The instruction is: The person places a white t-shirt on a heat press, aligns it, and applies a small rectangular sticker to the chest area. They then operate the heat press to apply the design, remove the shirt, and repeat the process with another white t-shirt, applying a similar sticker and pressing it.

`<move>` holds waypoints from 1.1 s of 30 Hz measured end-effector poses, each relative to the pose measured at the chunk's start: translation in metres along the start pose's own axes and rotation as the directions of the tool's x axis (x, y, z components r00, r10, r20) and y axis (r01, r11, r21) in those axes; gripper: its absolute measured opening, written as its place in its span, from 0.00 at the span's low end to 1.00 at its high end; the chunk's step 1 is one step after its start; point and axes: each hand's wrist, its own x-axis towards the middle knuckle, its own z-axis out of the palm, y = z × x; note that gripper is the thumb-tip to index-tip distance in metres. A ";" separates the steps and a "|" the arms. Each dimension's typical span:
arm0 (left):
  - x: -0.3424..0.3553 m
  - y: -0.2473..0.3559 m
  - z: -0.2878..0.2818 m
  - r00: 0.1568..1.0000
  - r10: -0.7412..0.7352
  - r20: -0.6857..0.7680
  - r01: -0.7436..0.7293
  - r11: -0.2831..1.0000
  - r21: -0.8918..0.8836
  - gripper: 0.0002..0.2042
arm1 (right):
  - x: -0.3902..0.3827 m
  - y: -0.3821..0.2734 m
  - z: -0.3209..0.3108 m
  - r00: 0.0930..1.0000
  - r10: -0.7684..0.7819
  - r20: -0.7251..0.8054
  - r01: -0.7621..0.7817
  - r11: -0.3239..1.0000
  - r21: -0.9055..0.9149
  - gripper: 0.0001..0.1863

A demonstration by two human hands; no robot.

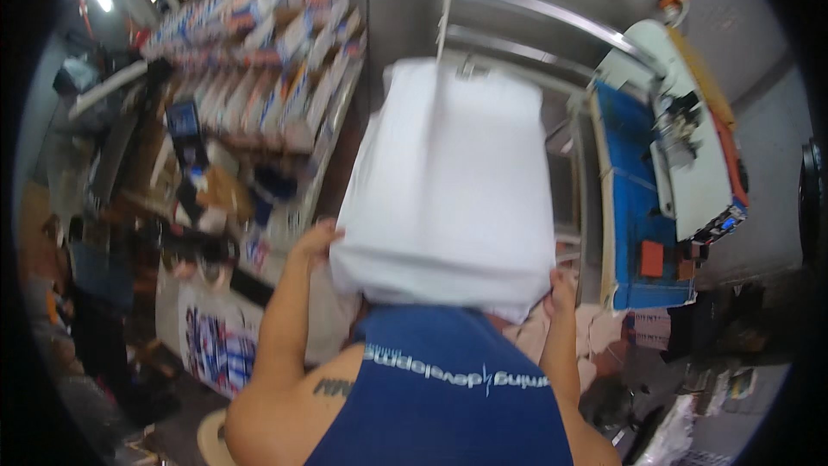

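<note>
A white cloth garment (448, 181) lies spread in a flat, squarish shape in the middle, its bottom edge loose and folded near my body. My left hand (321, 240) grips its lower left corner, with the fingertips partly hidden by the cloth. At the lower right corner, my right hand (559, 292) pinches the same cloth. Whatever supports the garment is mostly hidden beneath it.
A rack of printed bundles (259, 52) stands at upper left, above a cluttered bench (224, 190). Metal bars (543, 9) cross behind the garment. On the right are a blue padded surface (630, 147) and a white machine table (699, 173). Pale cloth (595, 336) lies lower right.
</note>
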 end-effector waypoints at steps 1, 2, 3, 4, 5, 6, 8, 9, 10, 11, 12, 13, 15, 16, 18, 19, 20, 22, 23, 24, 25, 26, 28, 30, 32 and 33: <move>0.001 0.000 -0.002 0.999 -0.001 0.040 0.004 0.998 -0.069 0.14 | 0.004 0.001 -0.002 0.999 -0.008 -0.038 0.003 0.991 -0.133 0.15; -0.001 -0.001 -0.003 0.993 -0.092 0.069 0.103 0.979 -0.177 0.14 | 0.005 0.001 -0.004 0.999 -0.010 0.034 0.015 0.989 -0.147 0.14; -0.003 -0.001 -0.005 0.966 -0.042 0.254 0.110 0.959 -0.262 0.14 | 0.007 0.001 -0.006 0.999 0.049 -0.003 -0.049 0.990 -0.132 0.14; -0.007 -0.004 -0.005 0.980 -0.062 0.189 0.126 0.928 -0.349 0.14 | 0.007 0.000 -0.008 0.997 0.083 0.009 -0.082 0.994 -0.066 0.14; -0.009 -0.005 -0.006 0.991 -0.123 0.050 0.133 0.906 -0.401 0.14 | 0.008 -0.001 -0.010 0.993 0.107 -0.047 -0.106 0.994 0.028 0.15; -0.013 -0.007 -0.005 0.994 -0.088 0.062 0.105 0.905 -0.413 0.14 | 0.007 -0.002 -0.010 0.992 0.119 -0.032 -0.117 0.992 0.047 0.15; -0.017 -0.010 -0.001 0.994 -0.072 0.082 0.101 0.896 -0.432 0.14 | 0.005 -0.005 -0.009 0.992 0.124 -0.012 -0.122 0.985 0.120 0.15; -0.019 -0.010 0.002 0.994 -0.106 0.037 0.112 0.899 -0.423 0.14 | 0.004 -0.006 -0.007 0.996 0.095 0.000 -0.094 0.993 0.067 0.16; -0.019 -0.010 0.005 0.993 -0.114 0.028 0.115 0.898 -0.424 0.14 | 0.003 -0.007 -0.005 0.996 0.088 -0.003 -0.088 0.995 0.035 0.16; -0.021 -0.009 0.007 0.993 -0.105 0.049 0.116 0.895 -0.430 0.14 | 0.002 -0.007 -0.003 0.994 0.091 -0.062 -0.092 0.996 -0.011 0.17; -0.022 -0.007 0.010 0.994 -0.107 0.031 0.110 0.906 -0.409 0.14 | 0.000 -0.008 -0.002 0.996 0.084 -0.002 -0.084 0.996 -0.019 0.17; -0.024 -0.006 0.010 0.995 -0.089 0.043 0.099 0.915 -0.392 0.13 | -0.001 -0.007 0.000 0.996 0.084 0.005 -0.084 0.996 -0.041 0.17; -0.028 -0.004 0.010 0.995 -0.047 0.088 0.078 0.918 -0.390 0.14 | -0.002 -0.006 0.000 0.995 0.093 -0.017 -0.095 0.991 -0.097 0.17; -0.028 -0.004 0.008 0.995 -0.066 0.068 0.087 0.920 -0.383 0.15 | -0.002 -0.006 -0.001 0.991 0.095 -0.096 -0.107 0.986 -0.129 0.17; -0.029 -0.007 0.005 0.996 -0.044 0.075 0.071 0.913 -0.401 0.20 | 0.000 -0.004 -0.002 0.992 0.108 -0.063 -0.110 0.994 -0.014 0.17; -0.029 -0.010 0.006 0.988 0.048 0.145 0.017 0.907 -0.420 0.20 | -0.001 -0.004 -0.003 0.996 0.086 -0.029 -0.086 0.996 -0.005 0.15; -0.030 -0.011 0.003 0.978 0.061 0.197 0.033 0.898 -0.440 0.19 | -0.001 -0.003 -0.003 0.997 0.069 -0.040 -0.069 0.998 0.004 0.13; -0.031 -0.014 0.002 0.990 0.045 0.133 0.020 0.892 -0.452 0.18 | -0.003 -0.003 -0.002 0.997 0.041 -0.073 -0.044 0.998 -0.045 0.13; -0.032 -0.016 0.001 0.993 0.046 0.104 0.008 0.886 -0.464 0.18 | -0.004 -0.003 -0.001 0.997 0.034 -0.066 -0.038 0.997 -0.064 0.14; -0.032 -0.016 0.000 0.994 0.020 0.106 0.029 0.896 -0.443 0.17 | -0.004 -0.003 0.000 0.997 0.033 -0.069 -0.036 0.998 -0.044 0.13; -0.032 -0.015 -0.001 0.995 -0.005 0.104 0.049 0.905 -0.422 0.16 | -0.004 -0.002 0.002 0.994 0.020 -0.106 -0.025 0.999 -0.045 0.13; -0.033 -0.015 -0.001 0.991 -0.017 0.131 0.070 0.907 -0.416 0.14 | -0.005 -0.001 0.002 0.993 0.008 -0.118 -0.012 0.999 -0.036 0.12; -0.033 -0.015 -0.001 0.996 0.028 0.081 0.009 0.906 -0.422 0.13 | -0.005 0.002 0.005 0.987 0.013 -0.158 0.000 0.997 0.081 0.10; -0.032 -0.018 0.003 0.999 0.023 0.023 -0.012 0.922 -0.388 0.12 | -0.003 0.009 0.007 0.987 0.017 -0.161 -0.011 0.999 0.037 0.11; -0.028 -0.027 0.012 0.999 -0.019 -0.033 0.008 0.946 -0.323 0.11 | -0.002 0.018 0.010 0.980 -0.027 -0.197 -0.005 0.987 -0.162 0.15; -0.025 -0.034 0.020 0.991 -0.036 -0.126 0.004 0.969 -0.247 0.10 | -0.001 0.023 0.011 0.959 -0.144 -0.245 0.017 0.890 -0.457 0.16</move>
